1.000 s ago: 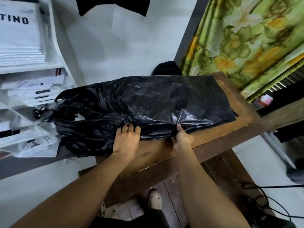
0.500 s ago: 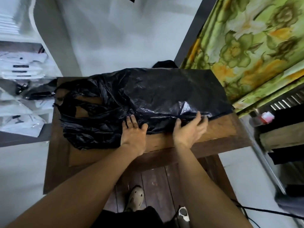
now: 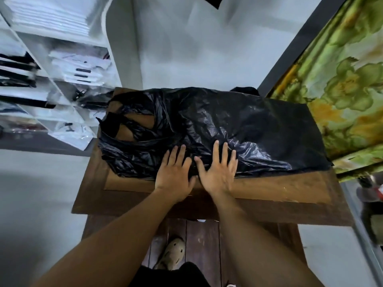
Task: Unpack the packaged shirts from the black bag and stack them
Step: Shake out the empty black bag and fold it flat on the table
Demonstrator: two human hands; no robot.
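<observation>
1. Your right hand [image 3: 217, 171] has slid left and is now just beside your left hand [image 3: 174, 175].
2. Both lie flat, fingers straight, gripping nothing, pressing the black bag [image 3: 248, 125].
3. That bag lies mid-frame on the wooden table [image 3: 269, 195].

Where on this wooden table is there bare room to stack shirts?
Free: the near strip of the brown wooden table, between the crumpled black plastic bag and the front edge, right of the right hand. Crowded: the bag fills the middle and back, left hand pressing it too.
</observation>
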